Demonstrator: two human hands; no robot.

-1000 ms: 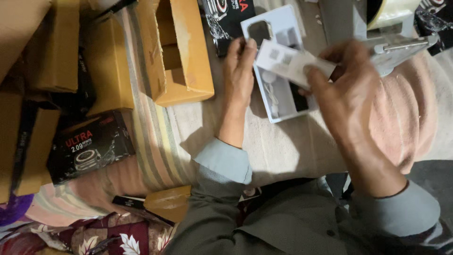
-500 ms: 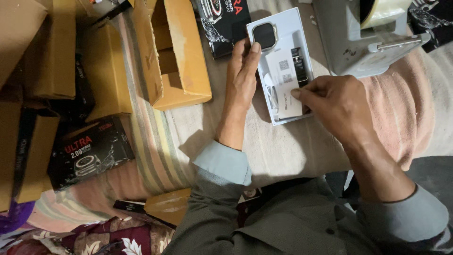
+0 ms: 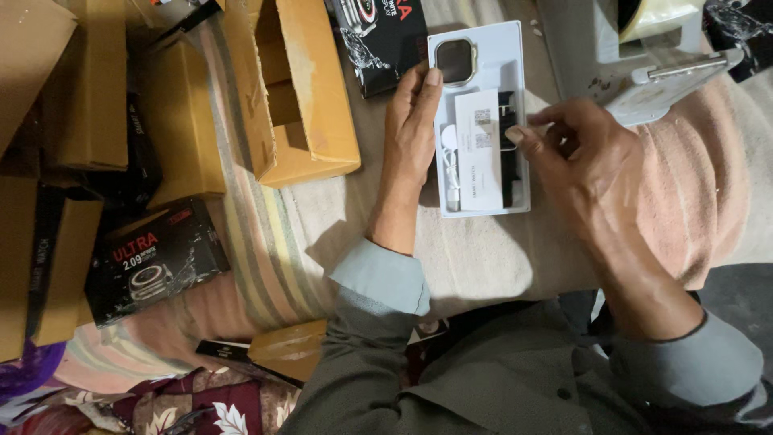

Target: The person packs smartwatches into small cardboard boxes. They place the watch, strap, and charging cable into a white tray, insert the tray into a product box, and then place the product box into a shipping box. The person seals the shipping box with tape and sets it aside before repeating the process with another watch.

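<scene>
Here, in the head view, a white tray [image 3: 515, 56] lies on striped cloth [image 3: 266, 242], far from the person, holding a watch [image 3: 456, 61], a white leaflet [image 3: 478, 149] and a black strap [image 3: 509, 161]. The left hand [image 3: 412, 133] lies flat and open along the tray's left edge, fingertips by the watch. The right hand [image 3: 584, 157], fingers loosely curled and gripping nothing, touches the leaflet's right edge. An open carton [image 3: 298, 89] sits left; a black box [image 3: 153, 262] lies nearer left.

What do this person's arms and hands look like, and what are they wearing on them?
Both hands, left and right, are bare: no gloves, rings or watch visible. The forearms are partly bare. Grey-green shirt sleeves end in lighter blue-grey cuffs, pushed up above the wrists.
</scene>
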